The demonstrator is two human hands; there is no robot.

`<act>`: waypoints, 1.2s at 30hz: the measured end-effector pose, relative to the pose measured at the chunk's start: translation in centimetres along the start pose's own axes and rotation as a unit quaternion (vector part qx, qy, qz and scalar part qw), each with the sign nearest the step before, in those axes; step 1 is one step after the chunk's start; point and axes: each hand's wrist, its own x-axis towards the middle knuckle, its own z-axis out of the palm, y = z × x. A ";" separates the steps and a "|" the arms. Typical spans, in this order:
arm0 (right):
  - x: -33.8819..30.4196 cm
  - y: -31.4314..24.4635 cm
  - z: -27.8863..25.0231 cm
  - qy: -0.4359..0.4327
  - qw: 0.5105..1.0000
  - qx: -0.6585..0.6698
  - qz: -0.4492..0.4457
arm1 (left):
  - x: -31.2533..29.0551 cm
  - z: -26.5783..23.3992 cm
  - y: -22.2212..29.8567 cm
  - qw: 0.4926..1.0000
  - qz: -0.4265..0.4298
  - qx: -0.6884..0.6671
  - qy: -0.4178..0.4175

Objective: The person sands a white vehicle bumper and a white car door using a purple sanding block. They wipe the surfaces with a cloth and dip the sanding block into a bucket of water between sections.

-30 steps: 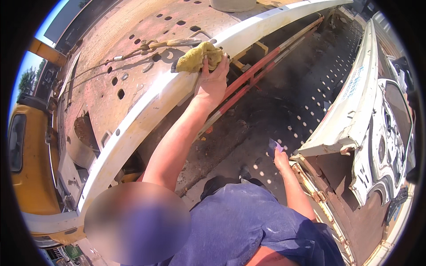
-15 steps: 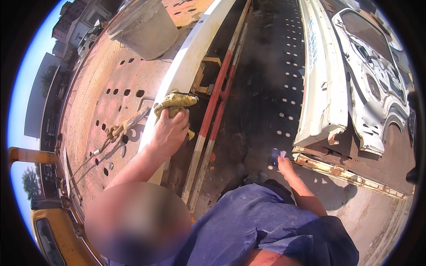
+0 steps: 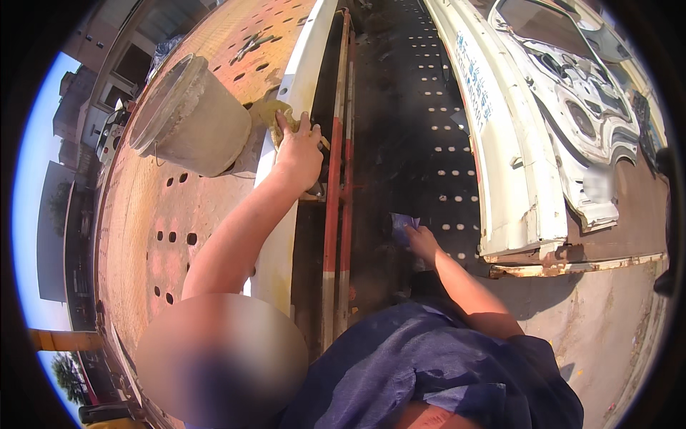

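My left hand [image 3: 299, 151] presses a crumpled yellow rag [image 3: 273, 113] onto the top of the long white rail [image 3: 277, 280], its fingers bent over the cloth. A grey, dirt-coated bucket [image 3: 207, 129] stands just left of that hand. Low in front of my body, my right hand [image 3: 423, 242] grips a small blue-purple thing [image 3: 404, 224], perhaps a packet or folded cloth; its kind does not show clearly. Between the hands runs a bar [image 3: 331, 207] painted red and white.
Left of the rail spreads a rusty, reddish deck [image 3: 161, 207] with several oval holes. A dark perforated floor [image 3: 436, 171] lies at the middle. On the right are a long white panel [image 3: 511, 179] and a stripped white car door [image 3: 582, 100]. A rusty metal edge [image 3: 572, 270] crosses near me.
My left hand has slid the rag farther forward along the rail, up beside the bucket. My right hand has moved left with the blue-purple thing. The whole view has shifted.
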 end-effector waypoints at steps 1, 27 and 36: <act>0.8 -3.1 0.7 -0.020 1.000 -0.001 -0.012 | 2.5 1.8 -1.1 0.999 -0.022 -0.009 0.027; 39.8 -20.3 -16.5 0.243 0.948 0.198 0.061 | 60.5 -2.1 -27.3 0.995 -0.072 0.038 0.049; 60.1 -30.2 -19.1 0.201 0.940 0.259 0.091 | 82.1 -3.4 -39.2 0.997 -0.045 0.039 0.053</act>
